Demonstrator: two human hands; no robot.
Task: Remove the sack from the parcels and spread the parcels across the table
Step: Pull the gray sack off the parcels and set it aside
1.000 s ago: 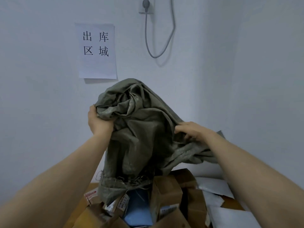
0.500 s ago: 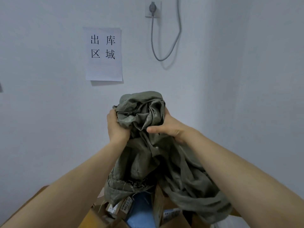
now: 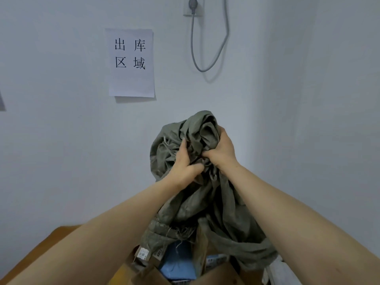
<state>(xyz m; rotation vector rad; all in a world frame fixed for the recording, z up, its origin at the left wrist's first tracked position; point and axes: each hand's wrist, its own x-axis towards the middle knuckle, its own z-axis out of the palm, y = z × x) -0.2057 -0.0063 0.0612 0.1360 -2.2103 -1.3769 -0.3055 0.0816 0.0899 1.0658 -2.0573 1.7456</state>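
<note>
Head camera looks over 2 bare forearms at a grey-green woven sack [image 3: 195, 204], bunched into a crumpled wad and held up in front of the wall, above the parcels [image 3: 144, 256]. The left hand [image 3: 184, 164] has its fingers dug into the folds and clenched on the cloth. The right hand [image 3: 223, 151], touching it, is closed round the top of the same wad.

Below the hands the sack hangs in loose drapes. Its frayed mouth reaches the tops of the cartons and a tail trails right over the pile. It looks light, limp and thin, so it should lift easily, though the loose hem threads could snag on a box flap. The bunched upper cloth seems the sound place to grip.

The parcels look stiffer: brown labelled cartons, a blue soft package [image 3: 177, 262] between them, and a white mailer bag [image 3: 276, 270] at the right. They sit on a brown wooden table [image 3: 47, 242] set into a corner of pale walls. A paper sign [image 3: 131, 62] with 4 printed characters hangs on the wall, and a grey cable [image 3: 213, 50] loops down from a wall socket [image 3: 192, 7].
</note>
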